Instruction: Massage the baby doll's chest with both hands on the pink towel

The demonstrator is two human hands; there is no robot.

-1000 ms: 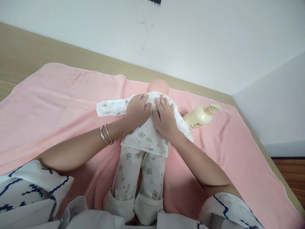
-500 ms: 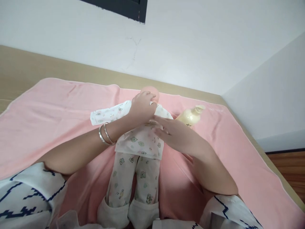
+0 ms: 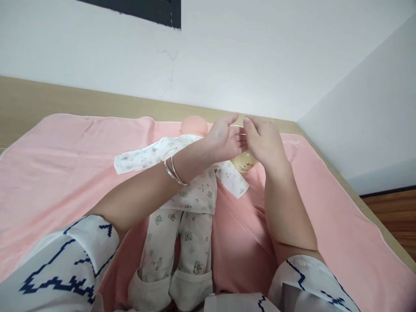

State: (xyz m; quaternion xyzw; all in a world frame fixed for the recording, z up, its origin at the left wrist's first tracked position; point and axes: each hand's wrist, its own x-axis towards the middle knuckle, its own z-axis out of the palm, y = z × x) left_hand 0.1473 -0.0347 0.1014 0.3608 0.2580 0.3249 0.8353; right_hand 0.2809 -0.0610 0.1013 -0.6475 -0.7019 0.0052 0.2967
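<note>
A doll [image 3: 194, 125] lies on its back in white patterned clothes, its bald head at the far end. My left hand [image 3: 225, 138] is held palm up above the doll's sleeve, fingers stretched out and slightly cupped, with two silver bangles on that wrist. Just right of it is a pale yellow pump bottle [image 3: 244, 162], only its lower body showing. My right hand [image 3: 265, 139] covers the top of that bottle with bent fingers, thumb towards my left hand. The pump head is hidden behind my hands.
A pink blanket [image 3: 74, 147] spreads under the doll over a light wooden surface [image 3: 29, 93]. Behind it rises a white wall [image 3: 227, 56] with a dark frame [image 3: 156, 11] at the top. Brown wood [image 3: 390, 216] shows at the right.
Both hands have left the doll's chest and moved right to the pump bottle. My left hand has turned palm up. The doll's right-side sleeve is now uncovered.
</note>
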